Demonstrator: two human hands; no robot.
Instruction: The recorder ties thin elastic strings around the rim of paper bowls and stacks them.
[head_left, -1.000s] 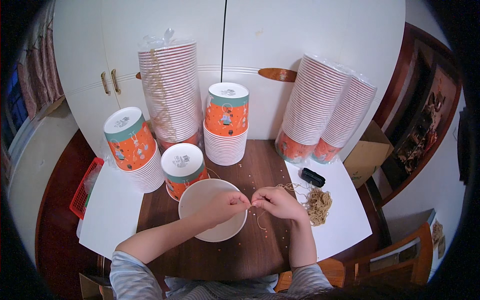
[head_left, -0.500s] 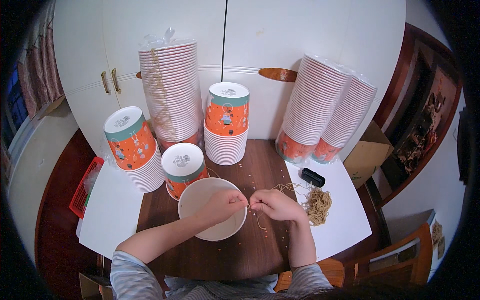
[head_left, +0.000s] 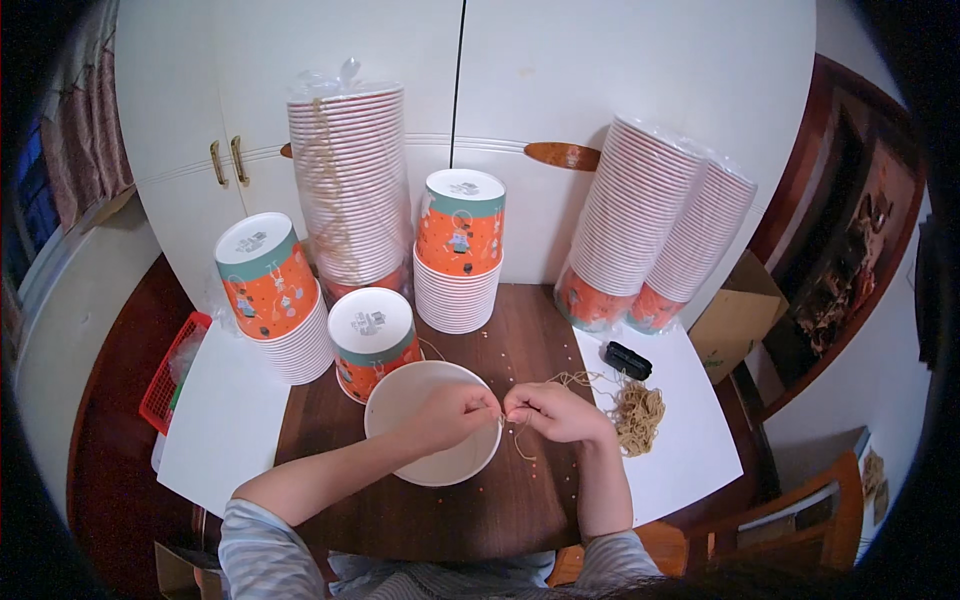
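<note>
A white paper tub [head_left: 458, 464] stands mouth up on the brown tabletop. My left hand [head_left: 458, 412] reaches over its opening, with thumb and forefinger pinched on a thin tan string [head_left: 524, 448] at the right rim. My right hand [head_left: 558, 412] meets it there, its fingers closed on the same string. A short tail of string hangs below the fingertips; the exact spot they grip is hidden. Right of my right hand lies a loose tangle of tan string [head_left: 638, 416], from which strands run toward that hand.
Behind the tub stands an upturned orange-and-green tub [head_left: 372, 340]. Stacks of upturned tubs rise at left [head_left: 270, 290] and centre [head_left: 460, 240]. Plastic-wrapped stacks stand at back left [head_left: 348, 180] and right [head_left: 635, 210]. A black object [head_left: 627, 360] lies beside the tangle.
The whole view has shifted slightly. Both hands stay together at the tub's right rim, pinching the string, with barely any change in the fingers.
</note>
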